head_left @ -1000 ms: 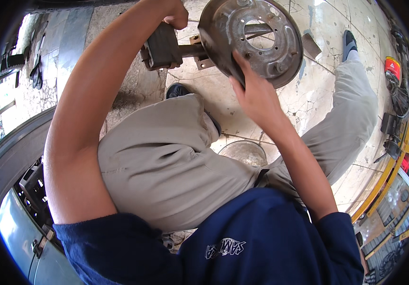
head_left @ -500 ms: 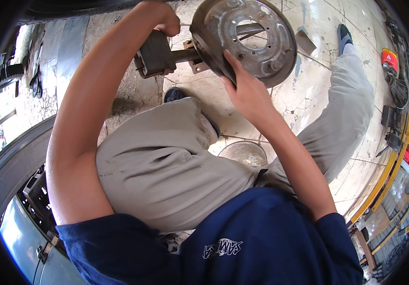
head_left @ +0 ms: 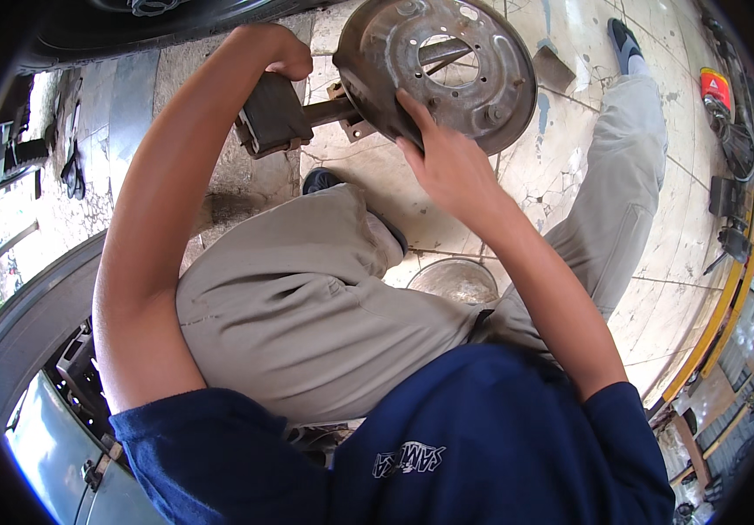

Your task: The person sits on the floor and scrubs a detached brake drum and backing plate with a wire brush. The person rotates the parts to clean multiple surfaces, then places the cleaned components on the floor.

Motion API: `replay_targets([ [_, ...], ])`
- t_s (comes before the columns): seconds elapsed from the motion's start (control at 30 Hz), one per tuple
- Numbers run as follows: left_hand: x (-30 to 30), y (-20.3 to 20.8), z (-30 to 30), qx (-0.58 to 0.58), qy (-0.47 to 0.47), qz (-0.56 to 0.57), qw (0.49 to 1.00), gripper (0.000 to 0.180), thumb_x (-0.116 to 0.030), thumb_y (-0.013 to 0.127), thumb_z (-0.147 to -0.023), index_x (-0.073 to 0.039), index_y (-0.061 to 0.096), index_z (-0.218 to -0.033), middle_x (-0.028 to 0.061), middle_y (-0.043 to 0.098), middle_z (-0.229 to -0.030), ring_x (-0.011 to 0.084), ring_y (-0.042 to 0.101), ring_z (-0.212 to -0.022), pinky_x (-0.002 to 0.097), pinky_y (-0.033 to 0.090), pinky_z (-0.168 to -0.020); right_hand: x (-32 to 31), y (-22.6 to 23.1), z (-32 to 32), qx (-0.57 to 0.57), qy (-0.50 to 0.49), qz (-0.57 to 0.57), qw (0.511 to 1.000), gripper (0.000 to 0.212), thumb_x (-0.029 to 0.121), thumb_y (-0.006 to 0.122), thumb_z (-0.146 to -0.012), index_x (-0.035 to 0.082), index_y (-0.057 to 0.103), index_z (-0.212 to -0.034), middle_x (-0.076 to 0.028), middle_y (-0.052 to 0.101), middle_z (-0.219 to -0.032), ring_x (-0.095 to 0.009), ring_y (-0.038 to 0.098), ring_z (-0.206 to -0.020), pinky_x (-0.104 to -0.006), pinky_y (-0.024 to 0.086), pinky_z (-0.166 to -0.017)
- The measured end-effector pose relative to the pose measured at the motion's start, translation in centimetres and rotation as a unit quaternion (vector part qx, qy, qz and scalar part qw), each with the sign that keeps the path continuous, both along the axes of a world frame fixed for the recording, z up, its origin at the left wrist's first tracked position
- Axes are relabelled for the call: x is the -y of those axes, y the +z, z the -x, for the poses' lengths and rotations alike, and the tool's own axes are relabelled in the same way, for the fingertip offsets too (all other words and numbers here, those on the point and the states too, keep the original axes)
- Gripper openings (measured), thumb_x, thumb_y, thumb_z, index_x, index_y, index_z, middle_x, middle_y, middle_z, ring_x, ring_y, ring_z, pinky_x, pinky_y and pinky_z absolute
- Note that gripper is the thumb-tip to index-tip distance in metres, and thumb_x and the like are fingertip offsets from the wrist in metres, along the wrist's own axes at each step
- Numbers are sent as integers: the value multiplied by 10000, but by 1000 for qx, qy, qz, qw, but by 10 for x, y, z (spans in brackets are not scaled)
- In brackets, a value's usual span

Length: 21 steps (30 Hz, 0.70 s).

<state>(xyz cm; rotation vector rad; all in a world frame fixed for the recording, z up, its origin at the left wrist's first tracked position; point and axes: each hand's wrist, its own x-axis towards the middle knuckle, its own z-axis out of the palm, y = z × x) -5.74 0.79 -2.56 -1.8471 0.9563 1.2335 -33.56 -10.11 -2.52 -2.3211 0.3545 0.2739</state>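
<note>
At the far middle, a round brake backing plate (head_left: 489, 98) of brownish metal, with a large centre hole and smaller holes, is tilted toward me. My right hand (head_left: 454, 166) grips its near-left rim, with the index finger stretched over the face and another digit at the edge. A darker curved strip (head_left: 366, 94) runs along that rim; I cannot tell whether it is a separate part. Left of the plate stands a dark boxy metal block (head_left: 275, 115) joined to a short bar. My left hand (head_left: 293, 58) is curled closed just above the block, and what it holds is hidden.
A dark tyre-like shape (head_left: 167, 31) borders the far left. Beside the plate, a flat brown piece (head_left: 554, 68) lies on the tiled floor. A round metal pan (head_left: 455, 280) is between my legs. Along the right are a red-and-yellow container (head_left: 716, 90) and a yellow frame (head_left: 727, 324).
The view has shifted, so the plate, block and both hands appear slightly further left. The dark strip now lies flatter against the plate. Both hands keep their places.
</note>
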Motion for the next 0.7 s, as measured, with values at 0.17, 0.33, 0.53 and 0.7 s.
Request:
replay_targets([
  [0.17,3,16,9,-59,-18,-3,998,633,-23,417,-840,-126,529,-1454,96,653,-1348,292,682,-1099,453,590,-827,-4,-10,29,24,-5,-9,1000,609,270,564,-980,181,335,-1537,-255,662,-903,-481,650,-792,-580,505,-737],
  [0.33,-6,4,4,-58,82,-72,992,547,-70,445,-890,-123,569,-1421,78,681,-1308,262,683,-1103,440,586,-846,9,-6,69,20,11,-9,1000,624,278,571,-977,198,326,-1544,-250,663,-896,-480,653,-792,-564,517,-727],
  [0.53,2,18,14,-70,-1,-23,997,521,-40,438,-890,-105,614,-1376,86,696,-1277,264,684,-1099,443,598,-837,-6,-17,-3,51,-26,-13,998,605,280,553,-986,185,332,-1541,-267,657,-906,-478,656,-807,-561,521,-721],
  [0.7,-7,21,3,-42,86,35,995,629,-36,495,-816,-148,557,-1432,113,661,-1332,274,648,-1171,432,565,-880,-9,-12,40,22,-23,-17,999,614,270,561,-979,189,332,-1543,-266,661,-928,-470,654,-823,-548,519,-739],
])
